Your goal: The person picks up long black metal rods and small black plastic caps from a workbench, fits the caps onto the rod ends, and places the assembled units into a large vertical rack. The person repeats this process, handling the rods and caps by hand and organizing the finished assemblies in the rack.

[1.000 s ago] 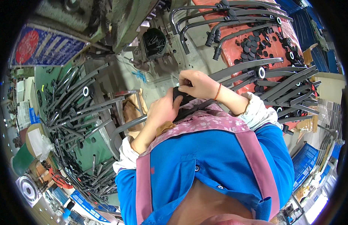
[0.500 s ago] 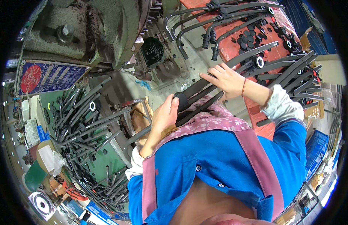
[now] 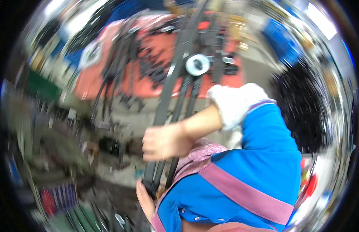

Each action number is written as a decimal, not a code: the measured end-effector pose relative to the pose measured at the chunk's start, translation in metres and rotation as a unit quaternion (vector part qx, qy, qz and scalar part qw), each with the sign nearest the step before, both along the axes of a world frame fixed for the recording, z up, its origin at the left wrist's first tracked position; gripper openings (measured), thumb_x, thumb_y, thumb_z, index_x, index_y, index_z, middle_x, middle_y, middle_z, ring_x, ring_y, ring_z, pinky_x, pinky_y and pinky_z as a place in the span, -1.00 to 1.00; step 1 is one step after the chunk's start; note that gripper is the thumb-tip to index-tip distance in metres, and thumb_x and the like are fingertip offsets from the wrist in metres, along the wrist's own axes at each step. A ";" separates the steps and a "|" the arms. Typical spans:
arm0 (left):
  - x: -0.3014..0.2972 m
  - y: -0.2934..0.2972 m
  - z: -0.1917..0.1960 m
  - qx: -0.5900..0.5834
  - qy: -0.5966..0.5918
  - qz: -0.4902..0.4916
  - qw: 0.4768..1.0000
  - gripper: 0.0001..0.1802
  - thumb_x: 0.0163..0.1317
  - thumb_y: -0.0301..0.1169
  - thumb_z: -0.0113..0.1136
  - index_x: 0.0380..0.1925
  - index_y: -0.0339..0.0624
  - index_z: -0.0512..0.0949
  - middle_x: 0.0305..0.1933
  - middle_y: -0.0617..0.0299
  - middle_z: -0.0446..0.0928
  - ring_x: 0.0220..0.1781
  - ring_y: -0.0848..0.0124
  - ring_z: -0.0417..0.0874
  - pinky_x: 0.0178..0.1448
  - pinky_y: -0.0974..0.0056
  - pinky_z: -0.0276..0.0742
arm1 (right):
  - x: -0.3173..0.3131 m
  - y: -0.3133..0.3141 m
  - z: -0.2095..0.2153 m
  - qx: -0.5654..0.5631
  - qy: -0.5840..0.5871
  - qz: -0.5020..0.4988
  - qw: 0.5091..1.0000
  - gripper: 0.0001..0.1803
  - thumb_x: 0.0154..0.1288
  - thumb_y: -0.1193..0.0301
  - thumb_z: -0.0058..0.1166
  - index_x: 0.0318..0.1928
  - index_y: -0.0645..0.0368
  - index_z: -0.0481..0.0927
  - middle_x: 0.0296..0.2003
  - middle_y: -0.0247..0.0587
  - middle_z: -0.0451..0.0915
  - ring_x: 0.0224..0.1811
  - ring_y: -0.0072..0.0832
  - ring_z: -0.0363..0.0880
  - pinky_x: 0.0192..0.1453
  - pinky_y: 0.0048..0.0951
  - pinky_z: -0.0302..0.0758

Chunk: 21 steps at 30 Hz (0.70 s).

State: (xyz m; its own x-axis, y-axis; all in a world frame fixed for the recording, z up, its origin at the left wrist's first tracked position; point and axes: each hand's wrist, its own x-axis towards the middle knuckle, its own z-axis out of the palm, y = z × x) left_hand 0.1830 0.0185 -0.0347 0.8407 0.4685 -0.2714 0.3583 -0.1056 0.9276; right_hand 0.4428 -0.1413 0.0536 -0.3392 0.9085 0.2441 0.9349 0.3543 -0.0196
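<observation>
Frame [image 3: 166, 91] of dark bars, 1 flat + 2 round tubes alongside, runs from the wearer's pink apron [image 3: 245, 187] out across the view of the red table [image 3: 152, 89]. White ring [image 3: 204, 65] on frame, seen against table's R half. R hand [image 3: 167, 142] on near side of table, lying across the bars, fingers bent; motion blur, can't tell if gripping. L hand [image 3: 144, 201] farther from table, right by black joint [image 3: 150, 188] at frame's near end; mostly hidden, can't tell if spread or pinching. Hands apart from each other.

On table: more dark bars [image 3: 119, 54] toward its L side, small dark caps [image 3: 152, 69] approx mid. Whitish bag [image 3: 90, 54] at table's L edge. R of table: blue crate [image 3: 282, 42], w/ big black heap [image 3: 303, 108] nearer the wearer. Well off table, near side & L: red/blue sign [image 3: 57, 199], blurred.
</observation>
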 end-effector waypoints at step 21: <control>0.113 -0.223 0.000 0.158 -0.001 -0.446 0.881 -0.48 0.46 -0.06 -0.17 -0.09 -0.37 0.48 -0.26 -0.08 0.54 -0.20 0.15 0.56 -0.03 0.18 0.43 | -0.155 -0.374 -0.071 0.121 0.010 -0.516 0.848 -0.60 0.19 0.32 -0.02 0.03 0.19 0.50 -0.35 -0.26 0.44 -0.29 -0.35 0.42 -0.18 -0.33 0.32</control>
State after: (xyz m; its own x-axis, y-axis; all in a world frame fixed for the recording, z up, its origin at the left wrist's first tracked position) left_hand 0.2959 -0.2047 -0.0345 0.9127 -0.3274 -0.2445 0.0000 -0.5983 0.8012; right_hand 0.2880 -0.5155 -0.0176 0.6122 0.6412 0.4627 0.7500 -0.6563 -0.0827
